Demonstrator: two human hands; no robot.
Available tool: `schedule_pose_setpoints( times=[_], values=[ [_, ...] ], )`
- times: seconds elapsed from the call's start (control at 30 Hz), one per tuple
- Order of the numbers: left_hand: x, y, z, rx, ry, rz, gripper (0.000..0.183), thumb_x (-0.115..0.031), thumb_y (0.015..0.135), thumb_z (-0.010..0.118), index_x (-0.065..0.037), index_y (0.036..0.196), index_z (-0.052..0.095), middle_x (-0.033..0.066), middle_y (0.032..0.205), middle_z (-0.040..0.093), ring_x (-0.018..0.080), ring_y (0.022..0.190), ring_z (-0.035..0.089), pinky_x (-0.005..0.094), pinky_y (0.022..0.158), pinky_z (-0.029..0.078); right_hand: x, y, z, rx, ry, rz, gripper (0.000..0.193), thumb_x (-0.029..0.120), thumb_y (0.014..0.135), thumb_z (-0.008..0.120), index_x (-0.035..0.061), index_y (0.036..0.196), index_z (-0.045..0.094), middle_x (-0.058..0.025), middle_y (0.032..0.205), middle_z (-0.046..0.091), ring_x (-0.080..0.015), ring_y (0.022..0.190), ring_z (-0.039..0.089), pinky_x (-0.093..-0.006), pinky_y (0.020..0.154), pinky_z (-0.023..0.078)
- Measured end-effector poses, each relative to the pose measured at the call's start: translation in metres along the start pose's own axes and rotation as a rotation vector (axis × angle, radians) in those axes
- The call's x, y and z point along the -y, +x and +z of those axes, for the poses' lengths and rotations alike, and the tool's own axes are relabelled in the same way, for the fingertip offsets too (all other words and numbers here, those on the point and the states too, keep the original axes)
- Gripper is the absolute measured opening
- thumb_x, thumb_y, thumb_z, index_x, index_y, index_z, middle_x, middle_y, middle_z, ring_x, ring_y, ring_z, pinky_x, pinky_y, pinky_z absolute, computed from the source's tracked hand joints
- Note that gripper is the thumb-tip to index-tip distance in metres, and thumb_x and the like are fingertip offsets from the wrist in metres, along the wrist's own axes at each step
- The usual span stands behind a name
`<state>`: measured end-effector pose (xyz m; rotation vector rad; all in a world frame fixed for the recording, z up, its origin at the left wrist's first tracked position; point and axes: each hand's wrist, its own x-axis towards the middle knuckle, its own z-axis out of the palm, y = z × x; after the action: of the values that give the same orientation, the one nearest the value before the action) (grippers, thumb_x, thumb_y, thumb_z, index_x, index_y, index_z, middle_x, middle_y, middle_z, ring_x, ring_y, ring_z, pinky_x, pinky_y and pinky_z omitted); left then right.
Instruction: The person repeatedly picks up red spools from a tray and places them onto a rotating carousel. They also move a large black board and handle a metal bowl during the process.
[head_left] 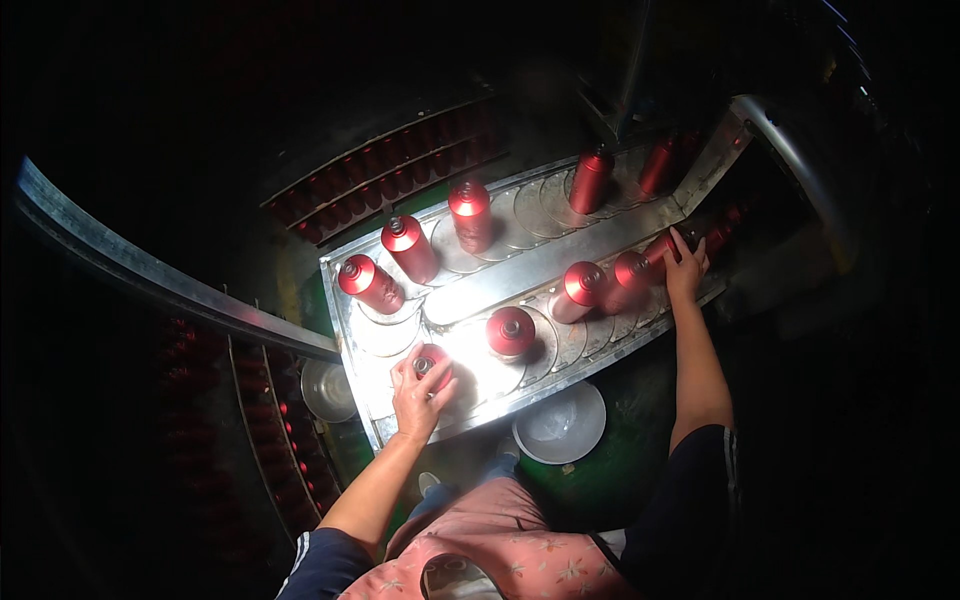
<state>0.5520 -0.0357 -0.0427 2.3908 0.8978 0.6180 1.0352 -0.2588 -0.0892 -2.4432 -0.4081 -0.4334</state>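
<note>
My left hand (418, 395) is closed round the upper part of a red metal bottle (434, 362) at the near left end of a metal conveyor (545, 262). Over on the right, my right hand (686, 265) has its fingers on another red bottle (658, 246) in the near row. Between my hands stand more red bottles with narrow necks, one (511, 331) beside the left hand and another (582, 292) farther right. In the far row several similar bottles stand upright, among them one at the left (371, 284) and one near the middle (470, 215).
A grey basin (560, 425) sits below the conveyor's near edge, and a smaller metal bowl (328, 390) at its left end. Racks of red bottles stand behind (385, 165) and at the left (275, 440). A curved metal rail (150, 270) runs along the left.
</note>
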Motion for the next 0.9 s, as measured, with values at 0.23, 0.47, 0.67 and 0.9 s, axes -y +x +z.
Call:
schedule_pose_setpoints(
  times=[0.23, 0.47, 0.67, 0.9],
  values=[
    [0.006, -0.036, -0.026, 0.048, -0.293, 0.234, 0.044, -0.014, 0.072, 0.082, -0.026, 0.114, 0.075, 0.0237, 0.148, 0.043, 0.0453, 0.133, 0.042, 0.0475, 0.107, 0.04, 0.003, -0.151, -0.058, -0.173, 0.453, 0.025, 0.04, 0.004, 0.092, 0.058, 0.0111, 0.131, 0.063, -0.0158, 0.143, 0.044, -0.0263, 0.125, 0.05, -0.0363, 0.096, 0.046],
    [0.181, -0.18, -0.115, 0.095, -0.391, -0.278, 0.034, -0.012, 0.085, 0.073, -0.013, 0.119, 0.072, 0.0178, 0.136, 0.057, 0.0317, 0.122, 0.057, 0.0394, 0.103, 0.044, 0.156, -0.388, -0.055, 0.091, 0.738, -0.045, 0.027, -0.005, 0.093, 0.052, 0.0015, 0.115, 0.066, -0.0086, 0.129, 0.049, -0.0187, 0.11, 0.055, -0.0278, 0.08, 0.055],
    [0.346, -0.307, -0.238, -0.292, -0.549, -0.456, 0.035, -0.014, 0.088, 0.071, -0.009, 0.123, 0.069, 0.0161, 0.133, 0.061, 0.0272, 0.124, 0.058, 0.0353, 0.099, 0.049, 0.365, -0.565, -0.031, 0.488, 1.003, -0.092, 0.031, -0.012, 0.089, 0.052, 0.0039, 0.109, 0.069, -0.0077, 0.122, 0.05, -0.0163, 0.102, 0.057, -0.0237, 0.076, 0.051],
    [0.533, -0.399, -0.41, -0.786, -0.306, -0.676, 0.038, -0.011, 0.088, 0.069, -0.005, 0.125, 0.065, 0.0214, 0.139, 0.056, 0.0311, 0.129, 0.053, 0.0361, 0.107, 0.04, 0.613, -0.677, 0.031, 0.875, 0.846, -0.717, 0.037, -0.011, 0.085, 0.061, 0.005, 0.118, 0.067, -0.0079, 0.122, 0.051, -0.0166, 0.102, 0.058, -0.0258, 0.085, 0.051]
  ],
)
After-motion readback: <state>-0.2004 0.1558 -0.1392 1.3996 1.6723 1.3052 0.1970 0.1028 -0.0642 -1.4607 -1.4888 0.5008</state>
